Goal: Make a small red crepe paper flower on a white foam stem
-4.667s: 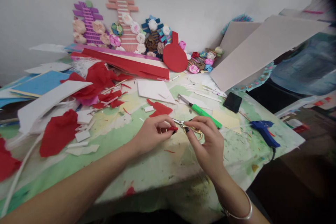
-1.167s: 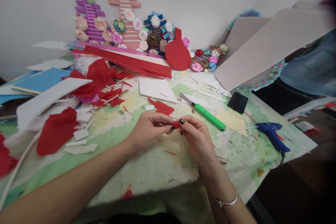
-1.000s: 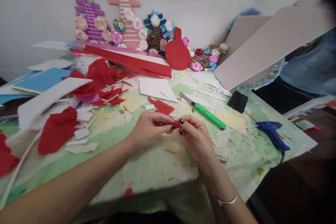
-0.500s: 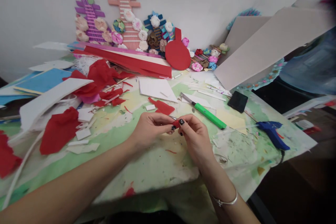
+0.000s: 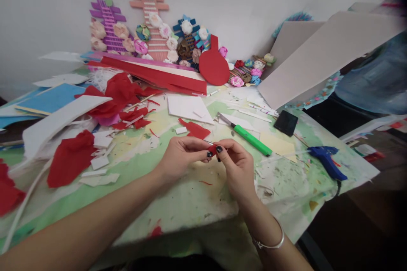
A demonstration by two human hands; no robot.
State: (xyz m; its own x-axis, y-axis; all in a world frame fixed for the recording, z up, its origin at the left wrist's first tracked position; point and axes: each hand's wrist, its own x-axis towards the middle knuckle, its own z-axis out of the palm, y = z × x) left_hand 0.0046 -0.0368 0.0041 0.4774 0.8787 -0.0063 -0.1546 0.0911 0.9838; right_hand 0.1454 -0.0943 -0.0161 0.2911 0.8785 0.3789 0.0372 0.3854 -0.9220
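Over the front of the table, my left hand (image 5: 179, 159) and my right hand (image 5: 238, 169) meet at the fingertips. Between them they pinch a small red paper piece (image 5: 213, 149), mostly covered by the fingers. A thin grey tip (image 5: 208, 141) sticks out beside it; what it belongs to is hidden. Just beyond the fingers lies a flat red cut-out (image 5: 197, 129), with a small white block (image 5: 181, 130) to its left. A green utility knife (image 5: 254, 140) with its blade out rests beyond my right hand.
A blue glue gun (image 5: 327, 161) and a black flat device (image 5: 285, 123) lie to the right. Red crumpled paper (image 5: 71, 159) and white scraps (image 5: 100, 162) crowd the left. A red round-bodied cut-out (image 5: 214, 67) leans at the back; a large white board (image 5: 327, 57) stands right.
The view has shifted slightly, so the table things sit a little further left. Both hands keep their pinch on the red paper, with hardly any movement of the fingers.
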